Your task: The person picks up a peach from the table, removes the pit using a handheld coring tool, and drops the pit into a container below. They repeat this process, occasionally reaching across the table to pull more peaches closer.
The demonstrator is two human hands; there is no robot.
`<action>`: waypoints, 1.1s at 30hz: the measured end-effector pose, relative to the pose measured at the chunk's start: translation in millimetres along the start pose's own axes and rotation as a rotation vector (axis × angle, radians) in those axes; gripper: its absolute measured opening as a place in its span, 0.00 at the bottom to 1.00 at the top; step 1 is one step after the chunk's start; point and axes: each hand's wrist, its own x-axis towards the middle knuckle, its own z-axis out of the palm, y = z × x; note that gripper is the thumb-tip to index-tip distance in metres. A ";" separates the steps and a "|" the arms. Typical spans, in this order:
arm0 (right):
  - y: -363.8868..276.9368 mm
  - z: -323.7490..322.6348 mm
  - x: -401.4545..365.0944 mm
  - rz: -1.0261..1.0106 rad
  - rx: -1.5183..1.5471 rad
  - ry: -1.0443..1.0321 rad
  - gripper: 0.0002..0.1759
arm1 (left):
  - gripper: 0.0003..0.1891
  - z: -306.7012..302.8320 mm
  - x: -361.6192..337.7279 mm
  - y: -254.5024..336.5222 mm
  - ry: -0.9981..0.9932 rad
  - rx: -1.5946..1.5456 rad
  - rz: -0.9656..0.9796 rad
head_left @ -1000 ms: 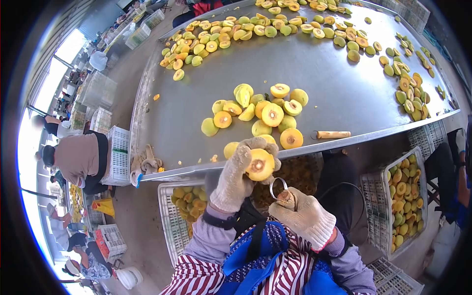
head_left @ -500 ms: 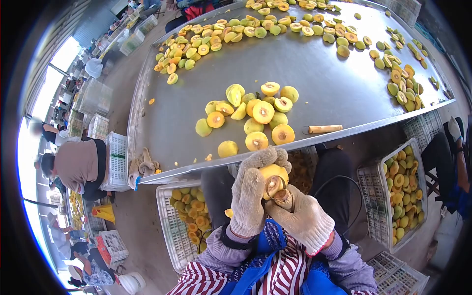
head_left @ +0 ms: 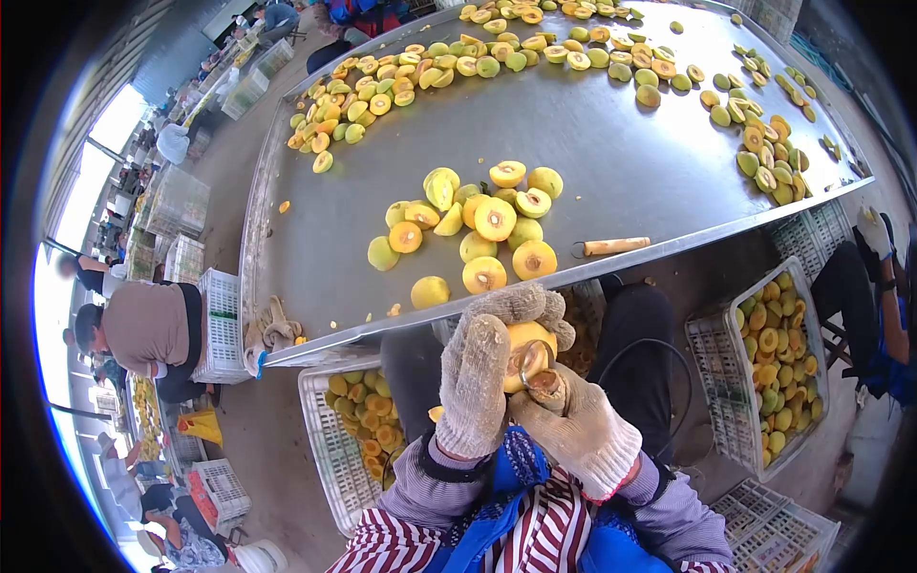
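Note:
My left hand (head_left: pixel 478 377), in a knitted work glove, is wrapped round a halved yellow peach (head_left: pixel 521 346), cut face toward me. In my gloved right hand (head_left: pixel 578 425) is a pitting tool (head_left: pixel 546 382) with a wooden handle end and a curved metal loop. The loop rests at the stone hollow of the peach half. Both hands are just below the table's near edge, above my lap. Right in front of them, a small group of peach halves (head_left: pixel 495 220) lies on the metal table (head_left: pixel 401 143).
A wooden-handled tool (head_left: pixel 616 245) lies near the table edge. More halves (head_left: pixel 382 100) line the far side. Crates of halves stand at my left (head_left: pixel 334 449) and right (head_left: pixel 716 372). A co-worker's gloved hand (head_left: pixel 874 232) shows at far right; a seated person (head_left: pixel 153 325) is at left.
The view has shifted slightly, so the table and fruit sit a little further left and up. Both hands keep their hold, with the loop still at the peach half.

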 end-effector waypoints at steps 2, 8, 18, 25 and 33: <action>-4.5 -2.5 -1.9 -0.023 -0.055 -0.007 0.18 | 0.26 -0.5 -1.7 -2.7 -0.013 0.098 0.059; -6.9 -4.4 -1.9 0.027 0.062 -0.114 0.16 | 0.24 3.7 0.4 15.0 -0.041 0.242 -0.057; -14.2 -15.6 -6.7 0.209 0.203 -0.243 0.15 | 0.33 10.6 6.4 20.8 -0.046 0.334 -0.118; -6.6 -4.6 -5.4 0.012 0.119 -0.017 0.17 | 0.34 12.4 1.8 -2.8 0.008 0.235 0.093; -14.7 -13.9 -5.6 0.151 0.201 -0.145 0.13 | 0.31 8.6 5.1 7.2 -0.101 0.397 -0.004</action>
